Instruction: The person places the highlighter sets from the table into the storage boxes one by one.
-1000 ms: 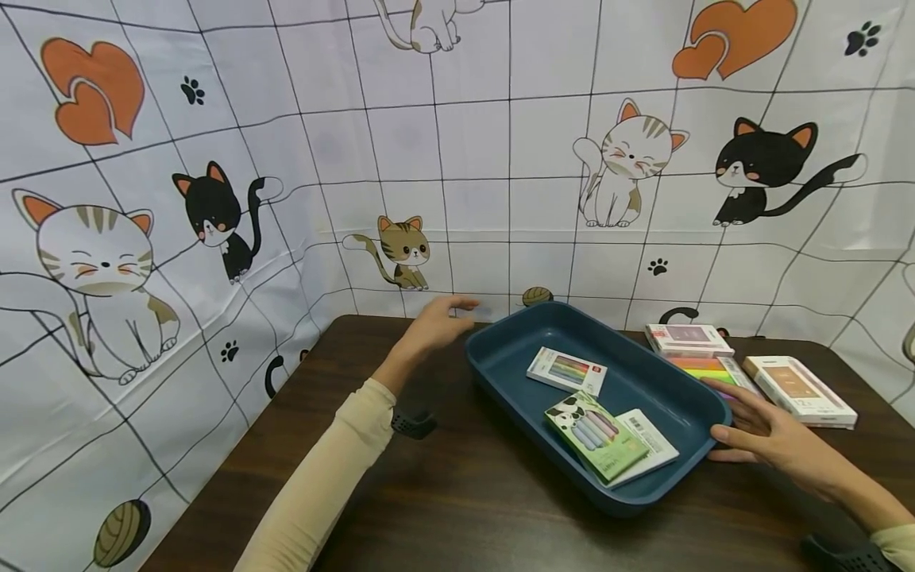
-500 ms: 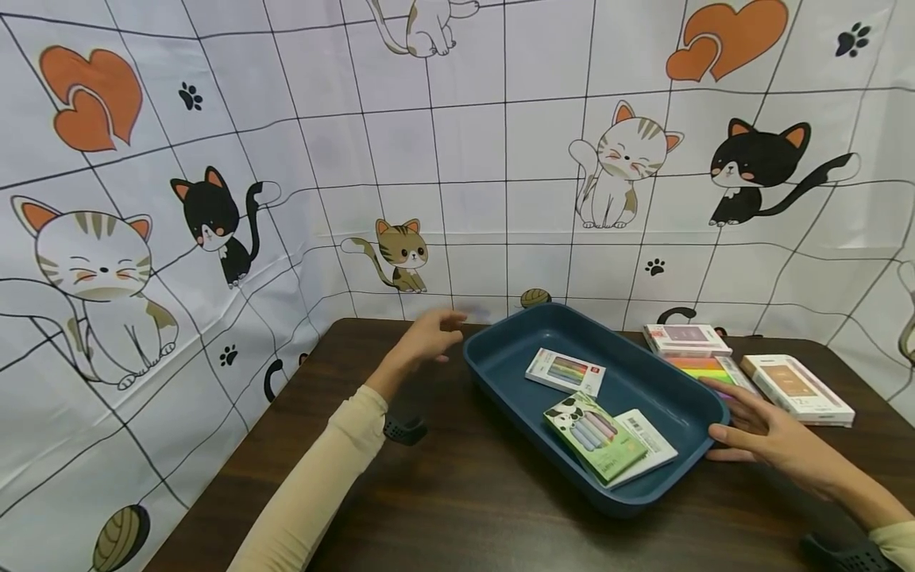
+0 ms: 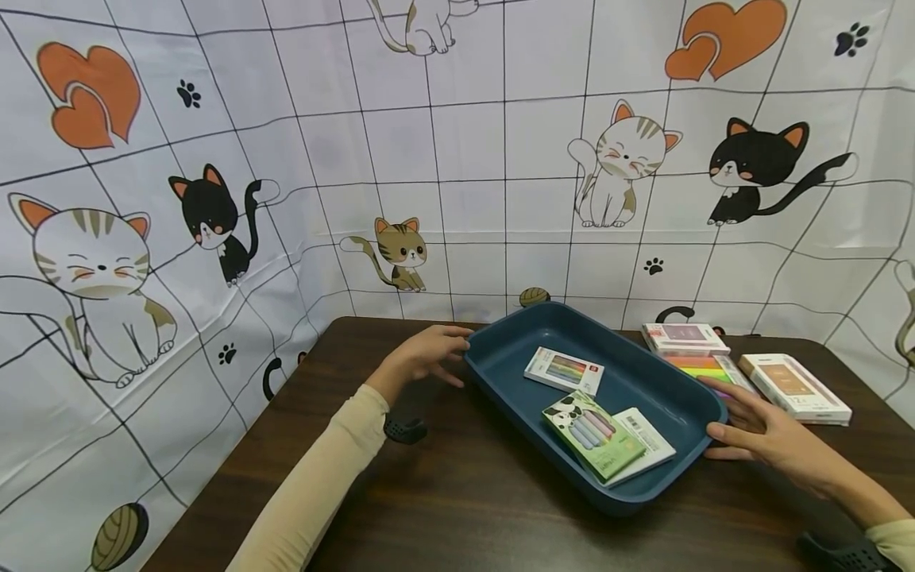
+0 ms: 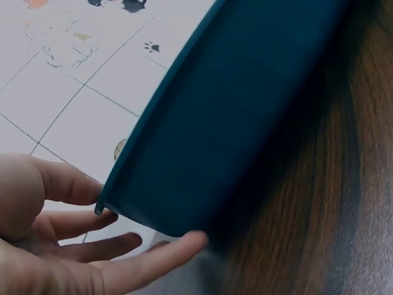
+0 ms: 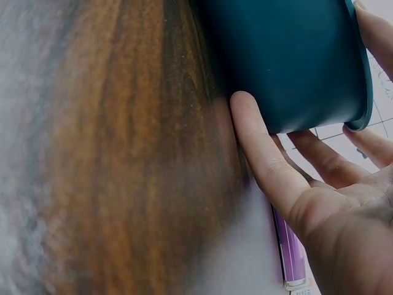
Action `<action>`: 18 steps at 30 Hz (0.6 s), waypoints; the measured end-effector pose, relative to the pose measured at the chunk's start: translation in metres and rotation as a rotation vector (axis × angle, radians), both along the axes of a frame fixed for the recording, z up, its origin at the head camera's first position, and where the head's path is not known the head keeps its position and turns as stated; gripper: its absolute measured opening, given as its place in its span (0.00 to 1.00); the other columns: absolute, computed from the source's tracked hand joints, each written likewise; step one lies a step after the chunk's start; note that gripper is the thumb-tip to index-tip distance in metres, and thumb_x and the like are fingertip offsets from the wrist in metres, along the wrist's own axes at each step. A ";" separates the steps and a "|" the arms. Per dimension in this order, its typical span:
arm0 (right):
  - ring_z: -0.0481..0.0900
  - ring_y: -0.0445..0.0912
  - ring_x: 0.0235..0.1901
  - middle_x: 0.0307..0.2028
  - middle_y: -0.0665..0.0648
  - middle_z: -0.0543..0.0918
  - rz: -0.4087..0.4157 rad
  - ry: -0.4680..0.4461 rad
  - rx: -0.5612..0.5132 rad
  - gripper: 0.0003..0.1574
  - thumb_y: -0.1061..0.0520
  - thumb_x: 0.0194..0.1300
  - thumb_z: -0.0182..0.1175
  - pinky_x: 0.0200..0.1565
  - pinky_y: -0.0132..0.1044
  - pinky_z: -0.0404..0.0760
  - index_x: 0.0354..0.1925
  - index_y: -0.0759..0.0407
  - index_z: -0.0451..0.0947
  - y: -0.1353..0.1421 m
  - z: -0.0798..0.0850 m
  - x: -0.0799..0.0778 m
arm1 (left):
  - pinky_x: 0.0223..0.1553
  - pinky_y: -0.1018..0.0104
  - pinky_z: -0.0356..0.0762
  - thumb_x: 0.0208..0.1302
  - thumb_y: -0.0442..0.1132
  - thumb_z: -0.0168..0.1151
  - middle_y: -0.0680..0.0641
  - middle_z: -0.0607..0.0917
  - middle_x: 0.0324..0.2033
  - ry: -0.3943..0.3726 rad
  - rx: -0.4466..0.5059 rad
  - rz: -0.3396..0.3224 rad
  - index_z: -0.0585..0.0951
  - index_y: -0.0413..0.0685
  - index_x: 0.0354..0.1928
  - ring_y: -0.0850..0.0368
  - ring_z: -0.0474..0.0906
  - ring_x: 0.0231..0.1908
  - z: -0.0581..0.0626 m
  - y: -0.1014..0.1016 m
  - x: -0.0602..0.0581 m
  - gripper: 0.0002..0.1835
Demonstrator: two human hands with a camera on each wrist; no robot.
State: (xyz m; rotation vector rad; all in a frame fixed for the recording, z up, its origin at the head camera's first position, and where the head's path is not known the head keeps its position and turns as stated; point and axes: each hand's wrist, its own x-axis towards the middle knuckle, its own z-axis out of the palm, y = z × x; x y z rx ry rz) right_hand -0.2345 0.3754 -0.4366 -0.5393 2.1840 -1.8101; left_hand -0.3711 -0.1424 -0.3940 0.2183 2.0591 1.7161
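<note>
Blue plastic bin [image 3: 632,383], long axis ten-to-four o'clock; left hand [image 3: 429,355] at ten-o'clock end, right hand [image 3: 768,441] at four; both spread-fingered, neither pinching.

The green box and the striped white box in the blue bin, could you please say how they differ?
The green box is mostly green; the striped white box is white with coloured stripes. The green box overlaps another white box; the striped white box lies on the floor of the blue bin. The green box also looks larger than the striped white box. Both have printed tops.
</note>
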 end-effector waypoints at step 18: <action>0.79 0.43 0.57 0.72 0.73 0.52 -0.011 -0.003 0.004 0.45 0.65 0.78 0.52 0.49 0.60 0.82 0.82 0.58 0.39 0.001 0.000 0.000 | 0.48 0.33 0.80 0.79 0.31 0.41 0.35 0.64 0.72 -0.132 0.271 -0.093 0.64 0.40 0.76 0.33 0.61 0.69 -0.012 0.005 -0.004 0.26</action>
